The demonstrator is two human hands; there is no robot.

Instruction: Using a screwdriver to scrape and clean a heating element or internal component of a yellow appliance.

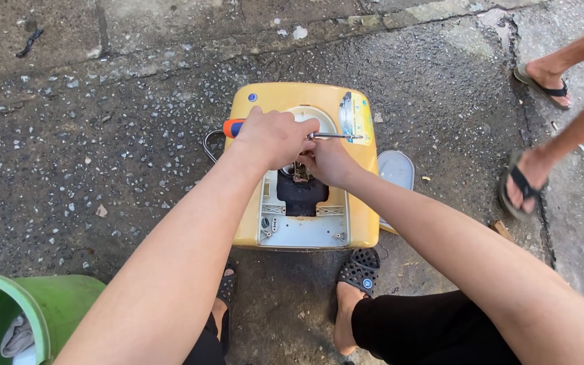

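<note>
A yellow plastic appliance housing (359,196) lies on the ground in front of me, its open white inside with a black part (301,195) facing up. My left hand (273,137) is closed around a screwdriver with an orange and blue handle (232,128); its metal shaft (336,136) points right across the housing. My right hand (329,161) reaches into the opening just below the shaft, fingers curled on something small that I cannot make out.
A green bucket (25,307) with cloth inside stands at the lower left. A whitish lid (397,169) lies right of the housing. My feet in black sandals (359,269) are below it. Another person's sandalled feet (523,182) stand at the right on rough wet concrete.
</note>
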